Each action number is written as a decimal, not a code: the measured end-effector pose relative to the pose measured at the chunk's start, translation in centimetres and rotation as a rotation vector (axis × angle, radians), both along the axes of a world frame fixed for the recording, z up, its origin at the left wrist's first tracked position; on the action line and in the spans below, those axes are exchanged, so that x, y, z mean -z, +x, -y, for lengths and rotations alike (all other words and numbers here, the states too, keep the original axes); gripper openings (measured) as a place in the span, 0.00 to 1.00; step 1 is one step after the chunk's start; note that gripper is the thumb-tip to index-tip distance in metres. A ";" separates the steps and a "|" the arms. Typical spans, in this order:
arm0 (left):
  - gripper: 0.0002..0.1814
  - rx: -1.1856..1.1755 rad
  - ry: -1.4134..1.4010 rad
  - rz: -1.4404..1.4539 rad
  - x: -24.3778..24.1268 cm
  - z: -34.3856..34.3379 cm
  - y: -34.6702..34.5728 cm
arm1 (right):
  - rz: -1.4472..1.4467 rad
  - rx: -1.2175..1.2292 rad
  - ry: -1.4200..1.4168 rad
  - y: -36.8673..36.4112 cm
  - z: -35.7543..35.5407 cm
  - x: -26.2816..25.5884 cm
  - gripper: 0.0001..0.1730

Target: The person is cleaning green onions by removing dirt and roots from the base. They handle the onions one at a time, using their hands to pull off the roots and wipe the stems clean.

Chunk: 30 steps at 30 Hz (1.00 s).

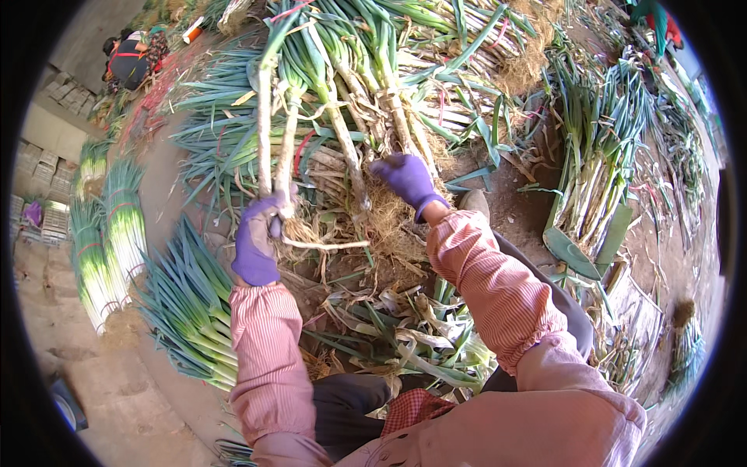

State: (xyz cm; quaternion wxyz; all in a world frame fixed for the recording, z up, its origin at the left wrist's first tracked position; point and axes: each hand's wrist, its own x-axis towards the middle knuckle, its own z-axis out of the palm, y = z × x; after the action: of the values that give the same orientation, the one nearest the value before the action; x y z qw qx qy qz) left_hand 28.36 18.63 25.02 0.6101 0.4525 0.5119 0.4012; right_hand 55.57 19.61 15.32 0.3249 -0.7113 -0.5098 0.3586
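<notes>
My left hand (258, 230), in a purple and grey glove, grips the lower ends of two long green onion stalks (287, 137) just above their roots (300, 229). Their green tops reach away from me over a pile. A thin pale stalk (327, 245) sticks out sideways by this hand. My right hand (408, 180), in a purple glove, has curled fingers at the lower ends of more soil-stained green onions (398, 119); whether it grips one is hidden. Between the hands another stalk (350, 152) slants down towards a tangle of brown roots (394, 225).
Tied green onion bundles (478, 35) lie beyond my hands. Cleaned onions (198, 315) lie at my left, near upright tied bundles (124, 227). Stripped leaves (420, 338) cover the ground before me. A green holder (569, 254) with onions stands right. Another person (131, 61) crouches far left.
</notes>
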 end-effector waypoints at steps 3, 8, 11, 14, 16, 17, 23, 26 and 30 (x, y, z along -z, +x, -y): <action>0.18 0.009 -0.122 -0.063 -1.9 4.1 0.6 | 0.212 0.239 -0.037 1.7 -0.9 -2.1 0.27; 0.24 0.025 -0.143 0.037 -4.3 11.2 3.1 | 0.458 0.076 -0.076 3.3 -3.0 -2.5 0.27; 0.23 0.014 -0.210 0.025 -4.4 13.5 2.8 | 0.296 0.010 0.116 -0.1 0.6 -5.9 0.27; 0.21 -0.052 -0.321 0.141 -3.7 15.8 4.5 | -0.824 -0.280 -0.179 -4.8 8.8 -9.4 0.37; 0.16 0.027 -0.297 0.231 -2.6 17.7 5.2 | -0.821 -0.372 0.103 -8.4 12.1 -9.4 0.30; 0.15 0.067 -0.286 0.267 -2.5 18.7 5.7 | -0.900 -0.233 -0.003 -9.2 13.3 -9.0 0.21; 0.22 0.028 -0.190 -0.200 -2.2 19.0 4.3 | -0.851 -0.207 -0.136 -4.9 17.6 -12.0 0.15; 0.23 0.068 -0.265 0.529 1.7 15.7 4.1 | -0.566 -0.298 0.031 -5.5 20.0 -8.5 0.20; 0.18 0.061 -0.252 0.718 1.6 14.5 6.2 | -0.616 -0.405 -0.138 -6.7 26.4 -11.6 0.21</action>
State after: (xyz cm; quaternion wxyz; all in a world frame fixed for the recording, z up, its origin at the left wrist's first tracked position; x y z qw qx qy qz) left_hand 34.54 4.12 23.42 0.8131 0.2199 0.2972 0.4496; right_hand 48.87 -6.74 26.88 0.3368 -0.4750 -0.4932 0.6463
